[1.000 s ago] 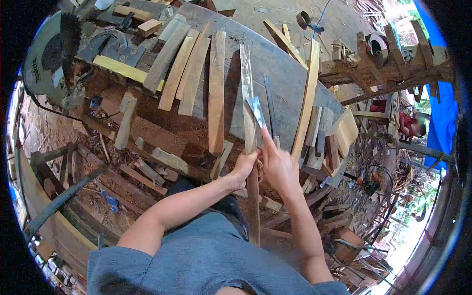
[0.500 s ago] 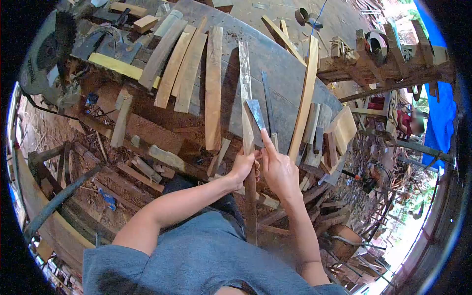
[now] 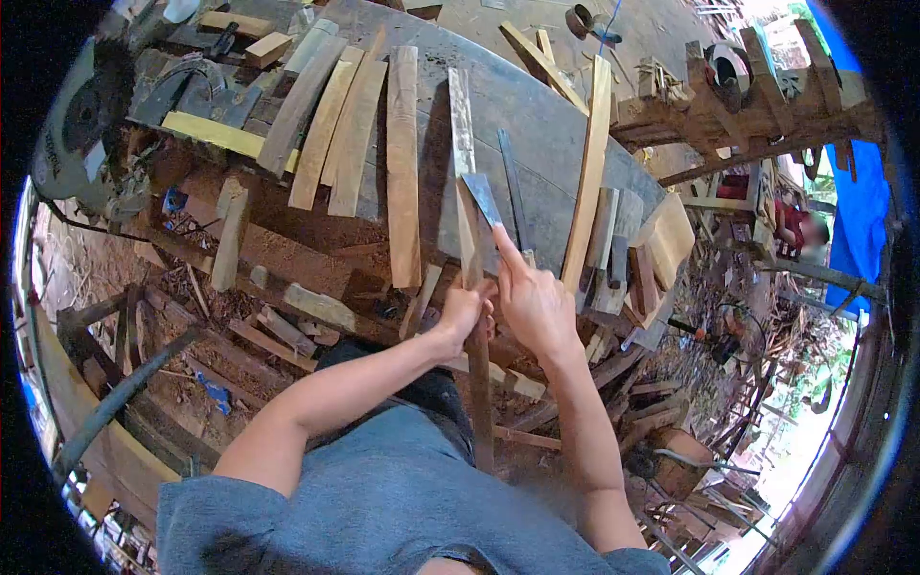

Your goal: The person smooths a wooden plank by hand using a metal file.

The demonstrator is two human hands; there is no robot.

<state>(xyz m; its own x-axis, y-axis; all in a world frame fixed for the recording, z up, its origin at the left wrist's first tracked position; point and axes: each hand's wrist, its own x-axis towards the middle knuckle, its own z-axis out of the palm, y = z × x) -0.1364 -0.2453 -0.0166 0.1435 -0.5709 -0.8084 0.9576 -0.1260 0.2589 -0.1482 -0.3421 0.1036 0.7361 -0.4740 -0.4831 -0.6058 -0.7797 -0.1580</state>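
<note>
My left hand [image 3: 462, 318] is wrapped round a long narrow wood strip [image 3: 466, 216]. The strip runs from the table down toward my body, and its upper part has a pale, flaky face. In my right hand [image 3: 539, 309] is a chisel [image 3: 481, 199] with a wide flat steel blade. My index finger lies along the blade, which rests against the strip; my palm hides the handle. Just right of the blade, a dark, slim metal tool [image 3: 515, 192] lies on the table.
Several wood pieces, including a straight plank [image 3: 403, 172], lie on the dark table [image 3: 551, 163] to the left. A long curved piece [image 3: 588, 172] and short blocks [image 3: 668, 244] sit right. A circular saw blade [image 3: 91, 110] stands far left. A person in red [image 3: 791, 228] is far right.
The chisel and my right hand have slid a little farther up the strip, away from my body. My left hand keeps its hold. The whole view has shifted slightly.
</note>
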